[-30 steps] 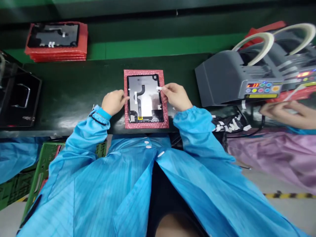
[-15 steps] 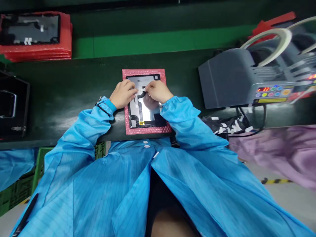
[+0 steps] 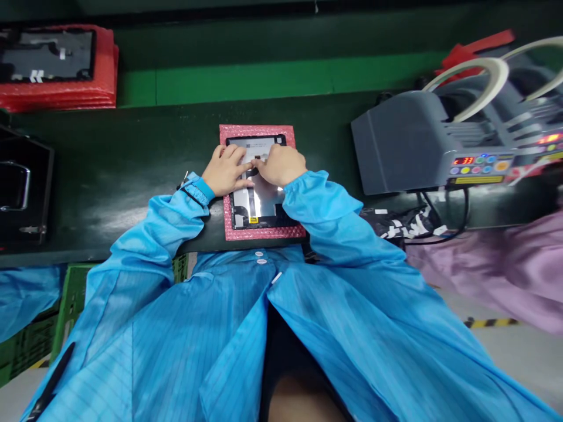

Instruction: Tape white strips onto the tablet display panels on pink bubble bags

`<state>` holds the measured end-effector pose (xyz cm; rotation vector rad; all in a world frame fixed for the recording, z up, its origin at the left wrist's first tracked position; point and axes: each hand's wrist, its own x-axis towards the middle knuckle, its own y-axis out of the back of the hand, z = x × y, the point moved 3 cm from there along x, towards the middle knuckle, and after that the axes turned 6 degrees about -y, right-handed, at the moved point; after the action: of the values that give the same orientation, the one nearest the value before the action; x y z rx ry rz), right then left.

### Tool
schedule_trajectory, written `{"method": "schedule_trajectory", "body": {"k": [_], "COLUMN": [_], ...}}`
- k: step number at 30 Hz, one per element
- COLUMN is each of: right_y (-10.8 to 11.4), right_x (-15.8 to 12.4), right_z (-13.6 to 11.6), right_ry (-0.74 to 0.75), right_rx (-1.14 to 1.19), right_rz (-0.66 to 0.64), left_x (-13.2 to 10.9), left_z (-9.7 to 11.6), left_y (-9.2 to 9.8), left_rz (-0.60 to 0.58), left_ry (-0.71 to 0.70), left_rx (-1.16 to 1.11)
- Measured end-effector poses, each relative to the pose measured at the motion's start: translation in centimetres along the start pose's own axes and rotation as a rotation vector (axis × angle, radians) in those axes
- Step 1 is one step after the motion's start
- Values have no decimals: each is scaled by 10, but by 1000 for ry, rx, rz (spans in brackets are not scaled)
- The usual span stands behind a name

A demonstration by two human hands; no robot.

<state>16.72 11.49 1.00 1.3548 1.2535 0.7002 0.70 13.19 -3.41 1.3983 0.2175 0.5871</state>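
A tablet display panel (image 3: 264,202), with a shiny back, a dark frame and a yellow label near its lower edge, lies on a pink bubble-wrap sheet (image 3: 264,234). My left hand (image 3: 225,171) rests across its left side, fingers apart, thumb and a fingertip touching the surface. On the upper middle of the panel my right hand (image 3: 282,166) is closed, one digit pressed down beside the left fingertip, by a dark flex strip. Whatever is under or in the right fingers is hidden.
A grey tape dispenser (image 3: 404,140) with a lit display stands right; a black bundle with white tape bits (image 3: 404,223) lies below it. Red bubble-wrap sheets (image 3: 103,76) bearing another panel (image 3: 48,58) are at upper left. A black case (image 3: 26,187) sits left. Someone's pink garment (image 3: 492,264) shows right.
The small white tape piece held between my right fingertips is out of sight now. My right hand has curled and presses on the panel; my left fingers have spread.
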Motion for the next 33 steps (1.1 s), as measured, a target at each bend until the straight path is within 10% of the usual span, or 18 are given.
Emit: {"method": "schedule_trajectory", "body": {"k": [5, 11, 16, 21, 27, 33], "right_y": [-22, -30, -10, 4, 26, 34], "right_x": [8, 18, -20, -87, -89, -93], "right_z": [17, 49, 129, 221, 245, 257], "right_ry": [92, 52, -90, -591, -728, -518], "right_rx": [177, 275, 595, 1098, 1420, 1171], "right_rz": [310, 345, 534, 844, 714, 1029], "left_x": [0, 3, -4, -17, 12, 31], "left_z": [0, -2, -17, -27, 17, 45], "left_y": [3, 2, 10, 53, 67, 53], "left_rz": [10, 12, 96, 298, 242, 234], "left_ry": [16, 14, 52, 256, 70, -38], "left_rx": [-9, -39, -106, -135, -133, -127]}}
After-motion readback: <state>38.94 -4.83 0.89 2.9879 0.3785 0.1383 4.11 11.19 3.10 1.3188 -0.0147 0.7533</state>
